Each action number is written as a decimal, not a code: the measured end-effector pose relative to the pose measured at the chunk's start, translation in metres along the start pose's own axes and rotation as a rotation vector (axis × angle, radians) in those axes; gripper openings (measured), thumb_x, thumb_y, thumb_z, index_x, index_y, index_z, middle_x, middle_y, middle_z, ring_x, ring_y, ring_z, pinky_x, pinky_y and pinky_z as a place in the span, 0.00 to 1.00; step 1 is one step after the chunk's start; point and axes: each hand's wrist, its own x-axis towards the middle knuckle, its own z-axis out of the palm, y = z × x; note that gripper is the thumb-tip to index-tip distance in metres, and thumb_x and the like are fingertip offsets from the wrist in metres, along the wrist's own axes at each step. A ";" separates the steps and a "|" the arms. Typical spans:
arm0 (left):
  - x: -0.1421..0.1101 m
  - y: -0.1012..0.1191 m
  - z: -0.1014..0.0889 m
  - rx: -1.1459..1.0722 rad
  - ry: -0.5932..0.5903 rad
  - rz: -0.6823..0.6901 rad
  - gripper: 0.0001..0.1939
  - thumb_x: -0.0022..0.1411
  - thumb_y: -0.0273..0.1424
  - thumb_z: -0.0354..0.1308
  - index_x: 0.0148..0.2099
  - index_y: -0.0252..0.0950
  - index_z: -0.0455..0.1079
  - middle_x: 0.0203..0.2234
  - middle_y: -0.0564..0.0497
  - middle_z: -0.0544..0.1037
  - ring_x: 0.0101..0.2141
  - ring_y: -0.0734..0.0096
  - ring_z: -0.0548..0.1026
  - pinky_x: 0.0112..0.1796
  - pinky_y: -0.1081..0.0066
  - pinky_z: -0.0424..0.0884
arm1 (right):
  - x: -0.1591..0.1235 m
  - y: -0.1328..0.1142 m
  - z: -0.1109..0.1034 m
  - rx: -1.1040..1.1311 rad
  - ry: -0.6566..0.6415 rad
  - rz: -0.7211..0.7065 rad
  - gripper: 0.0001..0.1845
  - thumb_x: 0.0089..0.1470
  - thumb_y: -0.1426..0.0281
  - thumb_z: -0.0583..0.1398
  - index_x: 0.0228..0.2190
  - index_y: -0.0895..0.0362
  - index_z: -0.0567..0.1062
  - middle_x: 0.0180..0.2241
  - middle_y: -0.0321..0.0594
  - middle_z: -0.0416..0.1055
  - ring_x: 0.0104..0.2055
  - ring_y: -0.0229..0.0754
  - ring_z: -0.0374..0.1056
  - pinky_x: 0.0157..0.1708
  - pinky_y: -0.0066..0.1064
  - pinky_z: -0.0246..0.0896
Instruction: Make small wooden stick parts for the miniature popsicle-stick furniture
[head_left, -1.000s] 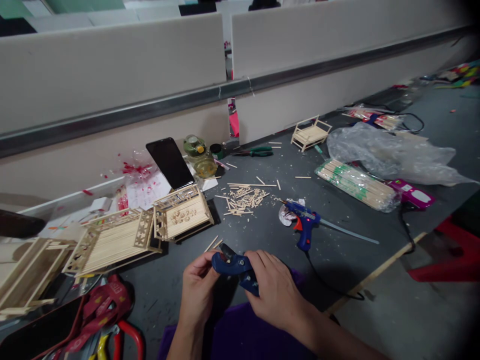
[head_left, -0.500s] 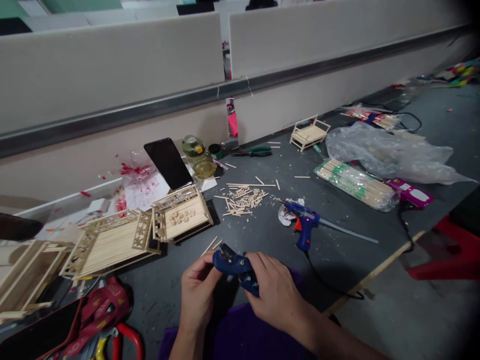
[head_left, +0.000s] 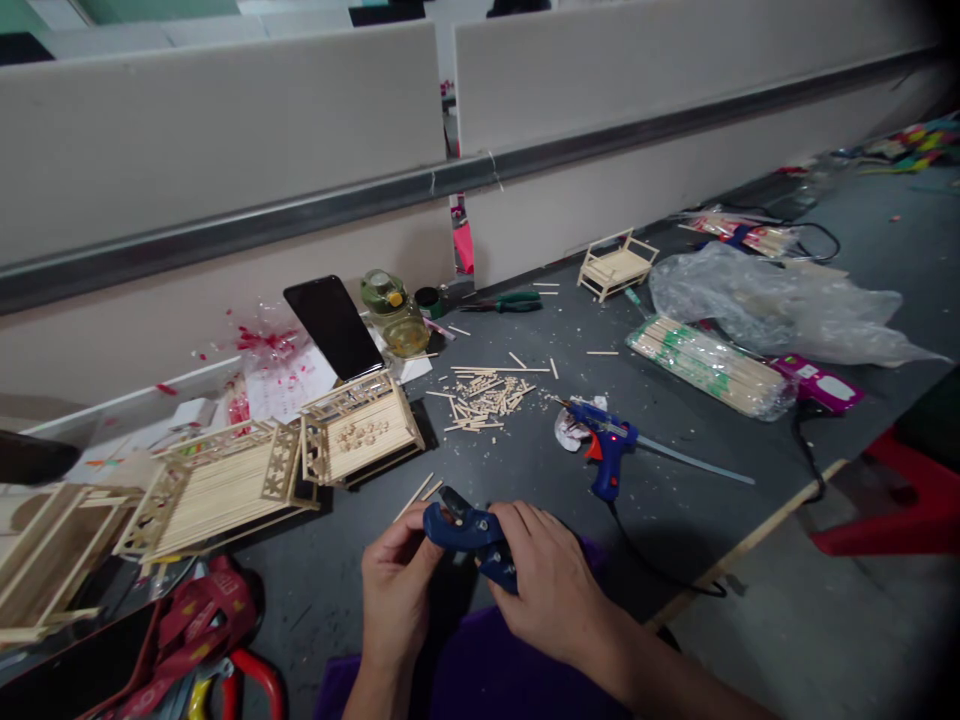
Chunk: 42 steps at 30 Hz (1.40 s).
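Observation:
My right hand (head_left: 551,575) is wrapped around the handles of a blue hand cutter (head_left: 461,527), which points to the left. Close against its jaws, my left hand (head_left: 397,585) has thumb and fingertips pinched together; whatever lies between them is hidden by the fingers and the tool. Two thin wooden sticks (head_left: 415,494) show just beyond the left fingertips, and I cannot tell whether they are held or lie on the table. Farther off is a pile of short cut stick pieces (head_left: 491,398).
A blue glue gun (head_left: 616,455) with its cord lies to the right, near bagged sticks (head_left: 709,365). Small wooden bed models (head_left: 217,490) stand at left, another model (head_left: 616,266) at the back. A phone (head_left: 334,325) leans near a bottle (head_left: 401,320). Red-handled pliers (head_left: 259,680) lie front left.
The view has shifted very slightly. Both hands and the cutter keep practically the same pose.

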 end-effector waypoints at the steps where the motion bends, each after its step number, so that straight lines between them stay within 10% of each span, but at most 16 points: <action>1: 0.000 0.000 0.000 -0.001 0.002 -0.001 0.05 0.50 0.30 0.69 0.33 0.38 0.79 0.31 0.52 0.79 0.34 0.71 0.74 0.38 0.76 0.69 | 0.000 0.000 0.000 0.001 0.006 -0.002 0.20 0.50 0.73 0.57 0.47 0.55 0.66 0.43 0.44 0.68 0.48 0.50 0.63 0.49 0.41 0.54; 42: -0.001 0.008 0.015 -0.311 0.098 -0.289 0.18 0.39 0.30 0.74 0.30 0.35 0.68 0.20 0.58 0.74 0.20 0.81 0.68 0.25 0.82 0.65 | -0.002 0.000 0.007 0.019 0.037 -0.023 0.22 0.50 0.73 0.57 0.48 0.56 0.65 0.43 0.44 0.68 0.47 0.50 0.63 0.49 0.42 0.55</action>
